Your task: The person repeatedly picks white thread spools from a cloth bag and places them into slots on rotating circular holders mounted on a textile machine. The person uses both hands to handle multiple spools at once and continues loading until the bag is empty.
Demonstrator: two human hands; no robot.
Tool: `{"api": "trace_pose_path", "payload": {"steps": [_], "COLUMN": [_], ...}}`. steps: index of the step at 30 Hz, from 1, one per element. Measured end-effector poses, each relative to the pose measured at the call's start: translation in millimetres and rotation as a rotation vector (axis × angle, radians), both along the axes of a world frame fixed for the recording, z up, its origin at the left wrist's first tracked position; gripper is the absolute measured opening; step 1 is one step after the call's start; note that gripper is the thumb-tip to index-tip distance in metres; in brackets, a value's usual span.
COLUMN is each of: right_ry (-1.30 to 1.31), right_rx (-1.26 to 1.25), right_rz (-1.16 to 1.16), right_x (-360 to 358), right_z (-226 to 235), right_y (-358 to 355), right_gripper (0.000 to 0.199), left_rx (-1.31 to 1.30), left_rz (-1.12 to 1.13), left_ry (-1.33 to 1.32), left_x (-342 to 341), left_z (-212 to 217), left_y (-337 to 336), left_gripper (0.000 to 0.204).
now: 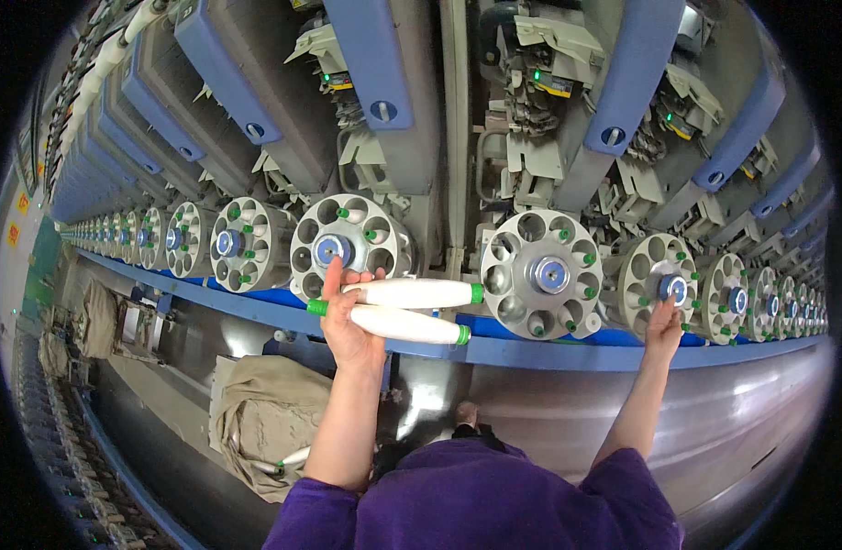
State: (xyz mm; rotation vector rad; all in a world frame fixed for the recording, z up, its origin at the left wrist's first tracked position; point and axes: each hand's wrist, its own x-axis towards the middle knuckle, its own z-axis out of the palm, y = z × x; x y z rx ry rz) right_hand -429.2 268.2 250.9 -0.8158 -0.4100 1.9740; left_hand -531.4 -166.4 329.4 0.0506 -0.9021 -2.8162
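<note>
Nearest, the purple sleeves (494, 504) rise from the lower edge, both forearms reaching up to the machine. The left hand (349, 316) is closed around two bobbins (412, 307), fingers wrapped over their left ends and thumb up beside them. The bobbins lie side by side, touching, with their long axes running nearly level and out to the right of the left hand, slightly tilted down at the far end. Each is a slim spindle wound smooth with white yarn, showing a green tip at the ends. They sit just below and in front of the wheel (346, 246) straight above the left hand; that wheel is pale grey, ringed with round pockets, some holding green pegs, with a blue hub.

The right hand (664, 321) is well apart to the right, fingertips touching the blue hub of another wheel (658, 282); whether it pinches the hub or only presses it I cannot tell. It holds no bobbin. Between the hands stands a third wheel (542, 273), closer to the bobbins' free ends than to the right hand.

Below the wheels runs a blue rail (623, 353). Left of the left arm lies a tan sack (265, 412). Beyond, blue-edged grey machine heads (384, 101) repeat along the row.
</note>
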Motion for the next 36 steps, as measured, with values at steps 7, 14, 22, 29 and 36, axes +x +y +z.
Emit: {"api": "trace_pose_path", "payload": {"steps": [7,14,22,29,36], "right_ry": [0.141,0.239,-0.237,0.014,0.054], "right_rx": [0.083,0.12,0.546,-0.024,0.205], "right_rz": [1.741,0.936,1.294,1.185,0.571], "right_x": [-26.8,-5.2,-32.8,-14.7,-32.0], "right_z": [-31.0,-26.0,3.0,-23.6,26.9], "right_y": [-203.7,-40.2,-144.2,-57.6,-76.3], "right_gripper": [0.051,0.02,0.036,0.019,0.035], "left_rx": [-0.039,-0.035,0.02,0.023,-0.021], "left_rz": [-0.014,0.014,-0.097,-0.028,-0.036], "left_ry": [-0.015,0.033,0.013,-0.007,0.0], "left_x": [-1.0,-1.5,-1.6,0.2,8.7], "left_z": [4.3,9.1,7.6,7.8,5.2], "left_y": [22.7,-1.5,20.8,7.4,21.4], "left_gripper": [0.057,0.058,0.057,0.057,0.055]}}
